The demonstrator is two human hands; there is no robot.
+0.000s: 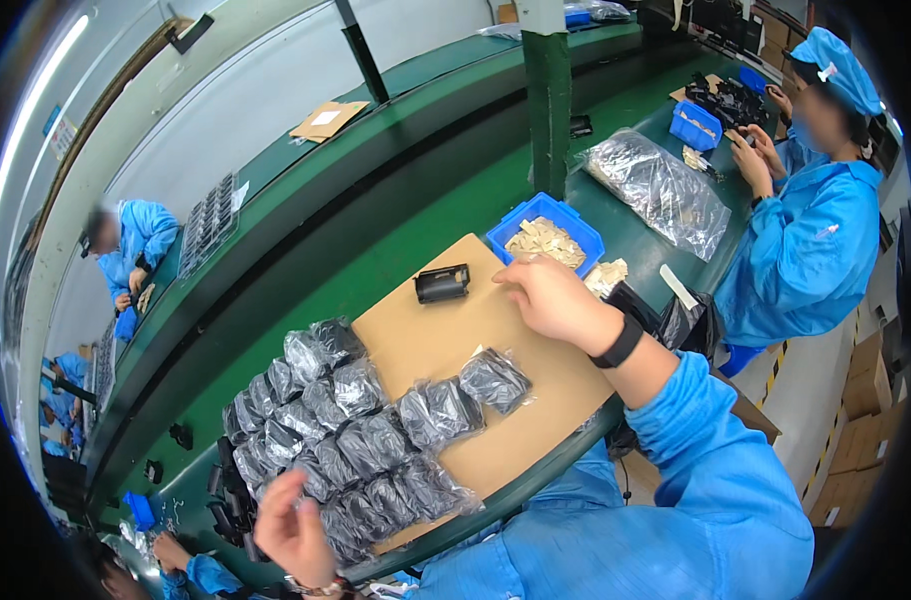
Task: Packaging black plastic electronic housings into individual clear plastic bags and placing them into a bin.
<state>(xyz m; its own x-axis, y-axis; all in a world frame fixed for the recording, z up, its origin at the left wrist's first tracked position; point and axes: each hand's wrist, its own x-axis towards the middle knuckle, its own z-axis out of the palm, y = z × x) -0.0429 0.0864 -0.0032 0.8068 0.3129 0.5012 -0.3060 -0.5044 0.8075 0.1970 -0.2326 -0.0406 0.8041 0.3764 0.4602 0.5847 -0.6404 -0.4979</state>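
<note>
Right hand [553, 298]: is resting over the far right corner of the cardboard sheet [445, 340], fingers slightly apart and curled, clamped on nothing; fingertips are pointing toward the blue bin [575, 222].
Left hand [293, 525]: is hovering at the near left edge of the workbench [415, 230], beside the stacked pouches; fingers are loosely spread, holding nothing.
Black part [442, 284]: is lying unbagged on the far edge of the cardboard sheet, just left of the right hand, not touching it.
Bagged parts [345, 430]: are lying in overlapping rows across the near left portion of the sheet and bench.
Single pouch [494, 380]: is sitting apart from the rows, near the sheet's right edge.
Blue bin: is standing at the sheet's far right corner, holding small beige pieces.
Co-worker [805, 240]: is sitting further along the bench in a blue gown, handling small parts.
</note>
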